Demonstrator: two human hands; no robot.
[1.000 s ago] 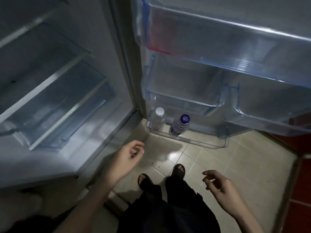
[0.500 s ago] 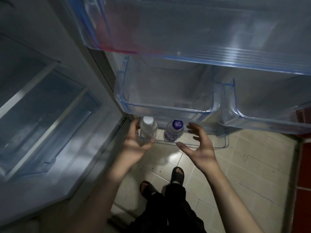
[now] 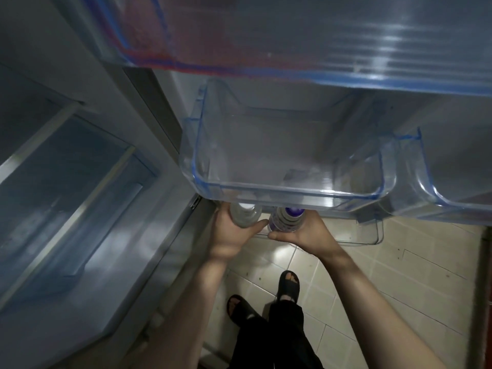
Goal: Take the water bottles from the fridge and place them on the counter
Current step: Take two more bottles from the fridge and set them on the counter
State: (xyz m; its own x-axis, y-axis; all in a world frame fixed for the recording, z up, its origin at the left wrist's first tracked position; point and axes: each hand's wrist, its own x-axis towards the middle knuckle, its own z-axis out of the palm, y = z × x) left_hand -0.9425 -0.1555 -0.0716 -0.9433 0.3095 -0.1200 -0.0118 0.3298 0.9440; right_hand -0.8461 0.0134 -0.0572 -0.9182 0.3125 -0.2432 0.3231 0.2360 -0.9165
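Two small water bottles stand in the lowest door shelf [image 3: 370, 237] of the open fridge. My left hand [image 3: 231, 235] grips the white-capped bottle [image 3: 244, 215], thumb curled round its front. Beside it, my right hand [image 3: 306, 235] grips the purple-capped bottle [image 3: 285, 219]. The clear door bin [image 3: 292, 187] just above hides both caps in part, and the fingers of both hands are out of sight behind the bottles.
Clear door bins with blue rims hang overhead, one [image 3: 439, 190] to the right. The fridge interior [image 3: 66, 195] with glass shelves lies to the left. Beige floor tiles [image 3: 386, 283] and my sandalled feet [image 3: 287, 286] are below. A dark red cabinet edge [image 3: 486, 262] runs along the right.
Both hands have moved from open beside the bottles to gripping one bottle each. My head has dropped lower and closer to the door bins.
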